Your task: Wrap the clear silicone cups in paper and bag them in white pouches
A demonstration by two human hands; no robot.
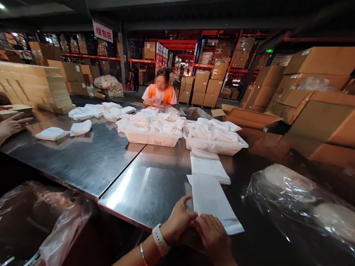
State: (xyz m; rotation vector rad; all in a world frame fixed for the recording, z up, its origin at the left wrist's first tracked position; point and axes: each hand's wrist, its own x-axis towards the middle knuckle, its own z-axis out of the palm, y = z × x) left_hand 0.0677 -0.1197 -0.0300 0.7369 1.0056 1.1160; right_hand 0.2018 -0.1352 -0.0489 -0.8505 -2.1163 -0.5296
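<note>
Just below a flat white paper sheet or bag (217, 202), at the table's near edge, my two hands meet. My left hand (180, 219), with a white watch on its wrist, has its fingers curled and its thumb turned toward the other hand. My right hand (214, 236) is closed, its fingers pressed together against the left fingertips. Whatever may be between them is hidden. Behind the sheet lies a stack of white paper pieces (209, 168), partly under it. Farther back stand a right white basket (214, 146) and a left white basket (152, 138), both heaped with white packets.
White packets (52, 133) lie on the left of the metal table (119, 173). At right is a clear plastic bag (305, 208) with pale round contents. A plastic-lined box (26, 222) stands lower left. Co-workers' hands (10, 125) show at left; another person (160, 93) sits opposite.
</note>
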